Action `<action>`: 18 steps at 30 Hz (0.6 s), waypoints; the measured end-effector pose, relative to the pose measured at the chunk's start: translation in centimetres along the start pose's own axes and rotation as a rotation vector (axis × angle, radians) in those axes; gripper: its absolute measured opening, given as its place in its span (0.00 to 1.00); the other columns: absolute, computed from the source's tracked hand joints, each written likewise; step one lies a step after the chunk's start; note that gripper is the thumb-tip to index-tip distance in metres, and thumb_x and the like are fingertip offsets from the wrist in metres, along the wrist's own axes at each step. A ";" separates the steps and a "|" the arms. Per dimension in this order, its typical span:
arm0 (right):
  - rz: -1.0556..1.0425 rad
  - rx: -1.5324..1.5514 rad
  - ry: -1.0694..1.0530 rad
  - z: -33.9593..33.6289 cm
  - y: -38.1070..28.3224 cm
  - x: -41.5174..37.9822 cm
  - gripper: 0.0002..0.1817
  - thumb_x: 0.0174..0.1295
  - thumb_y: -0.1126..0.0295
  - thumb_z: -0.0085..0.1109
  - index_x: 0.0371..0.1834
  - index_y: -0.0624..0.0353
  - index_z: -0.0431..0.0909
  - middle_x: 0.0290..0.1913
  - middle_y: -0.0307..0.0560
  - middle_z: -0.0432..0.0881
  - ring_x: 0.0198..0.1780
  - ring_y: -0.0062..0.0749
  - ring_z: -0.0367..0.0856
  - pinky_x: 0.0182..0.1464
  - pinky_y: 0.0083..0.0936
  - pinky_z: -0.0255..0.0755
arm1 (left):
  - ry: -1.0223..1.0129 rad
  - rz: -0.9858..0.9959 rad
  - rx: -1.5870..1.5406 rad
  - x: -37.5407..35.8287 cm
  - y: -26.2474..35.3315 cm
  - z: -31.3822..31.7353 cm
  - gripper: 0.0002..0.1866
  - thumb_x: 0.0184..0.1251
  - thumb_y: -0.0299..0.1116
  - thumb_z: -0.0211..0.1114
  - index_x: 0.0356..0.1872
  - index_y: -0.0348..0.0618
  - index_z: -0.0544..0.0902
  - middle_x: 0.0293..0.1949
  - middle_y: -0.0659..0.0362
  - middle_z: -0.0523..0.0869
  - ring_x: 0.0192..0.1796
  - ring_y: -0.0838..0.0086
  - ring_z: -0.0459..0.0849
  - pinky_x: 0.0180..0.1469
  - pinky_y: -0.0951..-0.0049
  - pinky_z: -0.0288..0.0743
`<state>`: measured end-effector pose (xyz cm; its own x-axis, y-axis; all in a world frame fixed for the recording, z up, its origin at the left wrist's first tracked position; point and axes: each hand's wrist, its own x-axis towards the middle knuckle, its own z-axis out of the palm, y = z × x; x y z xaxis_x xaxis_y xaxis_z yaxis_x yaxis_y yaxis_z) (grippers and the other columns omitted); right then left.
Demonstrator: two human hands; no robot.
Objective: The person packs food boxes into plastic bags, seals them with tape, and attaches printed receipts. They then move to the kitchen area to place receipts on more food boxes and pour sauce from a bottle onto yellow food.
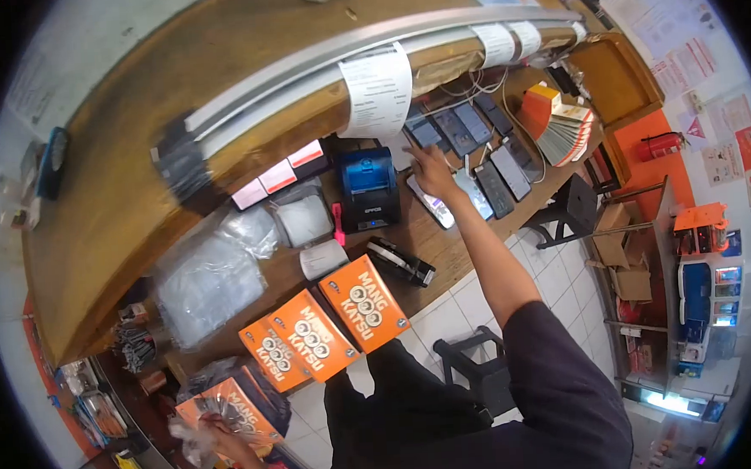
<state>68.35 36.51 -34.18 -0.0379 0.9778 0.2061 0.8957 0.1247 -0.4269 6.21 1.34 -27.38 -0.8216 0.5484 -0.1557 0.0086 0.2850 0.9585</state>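
Note:
My right hand (433,174) reaches over the far part of the counter, fingers apart, above a lit phone (431,203) and close to several other phones (462,128). A blue-topped receipt printer (368,186) stands just left of it. Low on the left, my left hand (227,439) is closed on crumpled clear plastic (191,438). That plastic lies over an orange box (240,403) partly wrapped in a bag. Three more orange printed boxes (364,303) line the counter's near edge, between my two hands.
Clear plastic bags (208,290) lie on the counter beside a paper roll (322,259) and a black tape dispenser (401,261). A paper receipt (376,90) hangs from the upper ledge. Black stools (476,369) stand on the tiled floor, with a shelf (637,280) at right.

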 end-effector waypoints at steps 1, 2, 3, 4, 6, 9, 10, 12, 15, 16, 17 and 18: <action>-0.032 -0.044 -0.070 1.0 0.6 1.7 0.21 0.69 0.68 0.51 0.65 0.49 0.76 0.49 0.60 0.78 0.56 0.57 0.72 0.57 0.46 0.70 | 0.104 -0.026 -0.098 0.9 -1.1 0.2 0.16 0.82 0.45 0.55 0.44 0.40 0.79 0.34 0.64 0.77 0.31 0.82 0.72 0.36 0.80 0.66; 0.008 -0.079 -0.107 2.6 1.7 3.3 0.22 0.69 0.66 0.51 0.67 0.46 0.75 0.50 0.61 0.77 0.57 0.57 0.73 0.58 0.47 0.71 | 0.209 -0.048 -0.196 1.1 -1.6 0.2 0.16 0.82 0.45 0.55 0.44 0.41 0.78 0.34 0.64 0.77 0.30 0.82 0.71 0.35 0.80 0.65; 0.045 -0.117 -0.143 4.3 2.5 4.8 0.23 0.69 0.64 0.52 0.69 0.44 0.74 0.51 0.62 0.76 0.57 0.58 0.73 0.58 0.48 0.71 | 0.230 0.042 -0.101 0.8 -1.3 0.8 0.19 0.82 0.47 0.53 0.34 0.44 0.76 0.29 0.66 0.74 0.27 0.83 0.68 0.30 0.81 0.60; 0.066 -0.126 -0.124 5.5 2.9 5.7 0.21 0.69 0.63 0.52 0.65 0.46 0.76 0.49 0.63 0.76 0.55 0.59 0.74 0.56 0.48 0.72 | 0.179 0.032 -0.025 0.4 -0.8 0.6 0.20 0.83 0.48 0.52 0.31 0.45 0.74 0.28 0.66 0.73 0.26 0.83 0.67 0.29 0.80 0.60; 0.106 -0.149 -0.071 6.6 2.8 7.7 0.17 0.69 0.62 0.54 0.58 0.51 0.80 0.46 0.66 0.76 0.50 0.62 0.76 0.53 0.49 0.73 | 0.071 0.015 0.113 0.4 0.3 0.3 0.23 0.84 0.49 0.50 0.26 0.47 0.70 0.25 0.67 0.70 0.25 0.83 0.66 0.28 0.79 0.59; 0.199 -0.252 -0.201 6.7 2.5 9.4 0.22 0.70 0.63 0.49 0.67 0.47 0.74 0.54 0.61 0.74 0.58 0.57 0.73 0.59 0.51 0.71 | 0.085 0.095 0.107 1.7 -2.3 -0.9 0.25 0.84 0.50 0.49 0.21 0.52 0.62 0.22 0.68 0.64 0.24 0.84 0.63 0.27 0.80 0.55; 0.181 -0.269 -0.197 7.0 3.1 9.6 0.22 0.69 0.64 0.50 0.66 0.48 0.75 0.52 0.61 0.74 0.57 0.57 0.73 0.57 0.50 0.71 | 0.001 0.065 0.004 2.2 -3.0 -2.2 0.25 0.83 0.50 0.50 0.23 0.50 0.66 0.23 0.67 0.67 0.25 0.83 0.66 0.28 0.78 0.58; 0.143 -0.303 -0.186 7.7 3.9 9.8 0.22 0.67 0.66 0.53 0.64 0.50 0.76 0.50 0.62 0.74 0.55 0.57 0.74 0.55 0.48 0.72 | -0.050 0.078 -0.066 2.9 -3.4 -3.9 0.24 0.83 0.49 0.51 0.27 0.44 0.73 0.27 0.63 0.73 0.28 0.78 0.71 0.31 0.76 0.64; 0.040 0.044 0.032 4.1 4.0 6.4 0.23 0.61 0.73 0.55 0.61 0.53 0.78 0.44 0.61 0.75 0.51 0.58 0.74 0.51 0.47 0.71 | 0.137 0.427 0.381 1.3 -1.4 -0.7 0.23 0.82 0.48 0.54 0.39 0.35 0.82 0.36 0.55 0.80 0.36 0.69 0.78 0.37 0.69 0.71; 0.029 0.054 0.063 2.9 4.1 4.0 0.24 0.58 0.76 0.56 0.61 0.54 0.78 0.42 0.60 0.74 0.49 0.58 0.74 0.50 0.47 0.70 | 0.186 0.627 0.613 0.5 -0.3 0.3 0.23 0.81 0.48 0.55 0.43 0.32 0.83 0.39 0.51 0.82 0.38 0.66 0.80 0.40 0.66 0.73; 0.015 0.065 0.096 1.6 4.2 1.2 0.25 0.55 0.79 0.56 0.60 0.55 0.79 0.40 0.59 0.74 0.47 0.58 0.74 0.48 0.47 0.70 | 0.077 0.909 0.909 -0.1 2.5 0.5 0.24 0.81 0.47 0.55 0.47 0.30 0.83 0.42 0.48 0.82 0.41 0.64 0.81 0.42 0.64 0.74; 0.015 0.054 0.111 0.3 4.3 -1.5 0.24 0.55 0.80 0.55 0.57 0.56 0.80 0.39 0.58 0.75 0.47 0.56 0.75 0.48 0.47 0.70 | -0.047 1.185 1.206 -0.5 4.0 0.5 0.25 0.80 0.46 0.56 0.52 0.28 0.83 0.46 0.45 0.83 0.44 0.62 0.82 0.44 0.62 0.75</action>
<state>72.11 35.65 -36.53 0.0270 0.9554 0.2940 0.8704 0.1221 -0.4769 6.93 2.60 -23.57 -0.0286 0.8998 0.4353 0.9796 0.1119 -0.1670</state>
